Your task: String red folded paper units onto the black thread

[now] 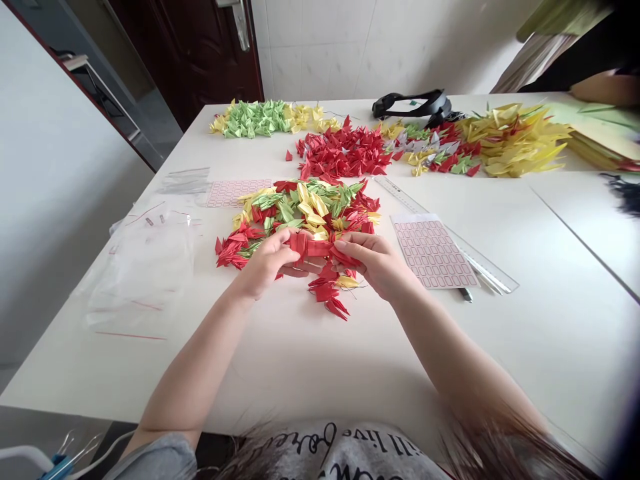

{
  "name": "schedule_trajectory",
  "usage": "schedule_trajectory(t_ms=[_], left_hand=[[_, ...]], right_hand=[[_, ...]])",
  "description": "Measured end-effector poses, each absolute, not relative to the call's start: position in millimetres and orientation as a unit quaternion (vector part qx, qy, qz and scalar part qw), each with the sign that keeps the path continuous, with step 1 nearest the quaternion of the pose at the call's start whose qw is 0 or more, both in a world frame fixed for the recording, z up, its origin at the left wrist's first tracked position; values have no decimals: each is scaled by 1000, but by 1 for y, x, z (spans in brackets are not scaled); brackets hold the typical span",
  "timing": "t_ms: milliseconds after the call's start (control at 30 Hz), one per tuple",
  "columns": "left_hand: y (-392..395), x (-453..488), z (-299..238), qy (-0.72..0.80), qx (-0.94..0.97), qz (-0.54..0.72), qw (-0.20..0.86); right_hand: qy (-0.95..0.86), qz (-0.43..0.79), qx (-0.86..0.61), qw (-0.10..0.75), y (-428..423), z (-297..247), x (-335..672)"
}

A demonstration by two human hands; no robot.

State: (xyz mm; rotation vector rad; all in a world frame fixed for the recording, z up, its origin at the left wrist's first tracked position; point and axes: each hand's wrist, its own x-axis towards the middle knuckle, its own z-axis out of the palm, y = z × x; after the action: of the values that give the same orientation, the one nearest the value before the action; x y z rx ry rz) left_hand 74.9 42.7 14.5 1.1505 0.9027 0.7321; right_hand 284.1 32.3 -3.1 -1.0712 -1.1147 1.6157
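Red folded paper (319,249) is stretched between my two hands, above the near edge of a mixed heap. My left hand (270,260) pinches its left end between thumb and fingers. At the other end, my right hand (377,260) grips it with thumb and forefinger pressed together. Just beyond my fingers lies a heap of folded paper cranes (313,203) in red, green and yellow. A few loose red cranes (337,308) and a yellow one rest on the table below my hands, with thin dark thread beside them. My fingers partly hide the held paper.
Clear plastic bags (145,267) lie at left. Sticker sheets (434,253) and a clear ruler (487,268) are at right. Behind are green cranes (257,119), red cranes (345,152), yellow cranes (520,140) and a black headband (413,105). Another person's arm (605,88) is at the far right.
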Motion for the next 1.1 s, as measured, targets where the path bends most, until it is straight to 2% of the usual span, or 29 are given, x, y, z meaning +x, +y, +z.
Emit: schedule_trajectory(t_ms=[233, 467, 700, 867, 1100], left_hand=[[47, 72, 10, 439, 510, 357, 647], [41, 73, 16, 455, 619, 319, 556], [49, 70, 12, 415, 524, 339, 662], [50, 80, 1, 329, 427, 317, 781], [42, 92, -3, 285, 388, 270, 834]], right_hand=[[-449, 663, -421, 425, 31, 0, 282], [-499, 631, -429, 411, 28, 5, 282], [-522, 604, -421, 430, 27, 13, 291], [-556, 613, -395, 399, 27, 13, 292], [-674, 549, -377, 320, 18, 20, 293]])
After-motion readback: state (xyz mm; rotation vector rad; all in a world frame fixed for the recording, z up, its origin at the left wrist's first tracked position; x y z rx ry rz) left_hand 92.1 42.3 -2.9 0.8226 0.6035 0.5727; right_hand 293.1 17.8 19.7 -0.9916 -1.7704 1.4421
